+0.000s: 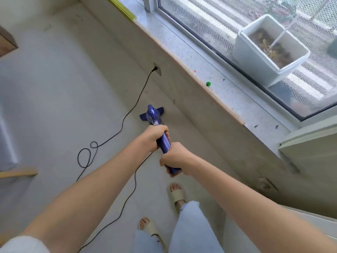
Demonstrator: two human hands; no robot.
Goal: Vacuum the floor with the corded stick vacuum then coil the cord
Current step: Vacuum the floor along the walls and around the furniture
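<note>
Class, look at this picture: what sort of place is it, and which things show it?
Probably a room in a home: a window sill under a window, a planter box outside it, and a wall socket with the vacuum cord plugged in.

Single view only, head-worn, wide-angle. Looking forward and steeply down from standing height. Taking in both forearms reaching out from bottom edge, left hand (pixel 152 137) and right hand (pixel 174 158) near frame centre, close to lens. Facing floor (pixel 60 92) ahead and low wall under window sill (pixel 184 57), sill running diagonally from top centre to right edge. Catching feet directly below at bottom. Bending straight lines toward edges, probably from lens distortion. No second view sharing scene.
</note>
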